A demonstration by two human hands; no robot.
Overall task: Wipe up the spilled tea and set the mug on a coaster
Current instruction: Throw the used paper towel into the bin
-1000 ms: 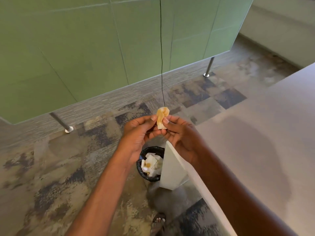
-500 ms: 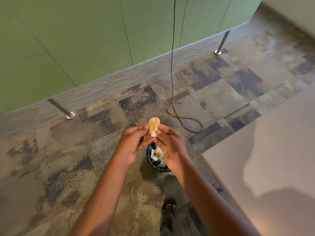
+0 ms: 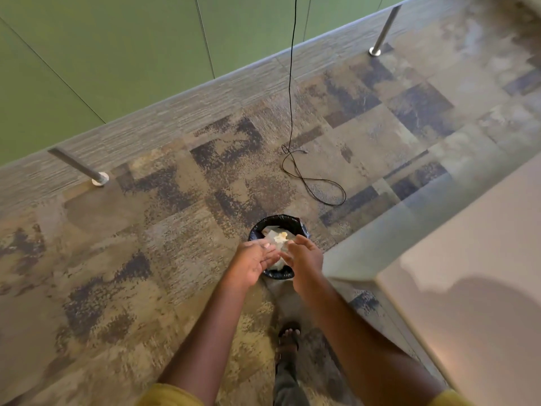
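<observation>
Both my hands hover over a small black-lined waste bin (image 3: 275, 222) on the carpet. My left hand (image 3: 253, 263) and my right hand (image 3: 304, 256) have relaxed, spread fingers and hold nothing. A tea-stained wad of tissue (image 3: 282, 236) lies in the bin among other white crumpled tissues, just beyond my fingertips. No mug and no coaster are in view.
The corner of a pale table (image 3: 468, 273) fills the lower right. A black cable (image 3: 310, 177) hangs down and loops on the carpet beyond the bin. Green partition panels (image 3: 117, 54) on metal legs (image 3: 79, 167) line the back. My sandalled foot (image 3: 288, 336) stands below the bin.
Both hands pinched the stained tissue above the bin; they have lowered, let it go and opened. The tissue now lies in the bin. My view has tilted further down.
</observation>
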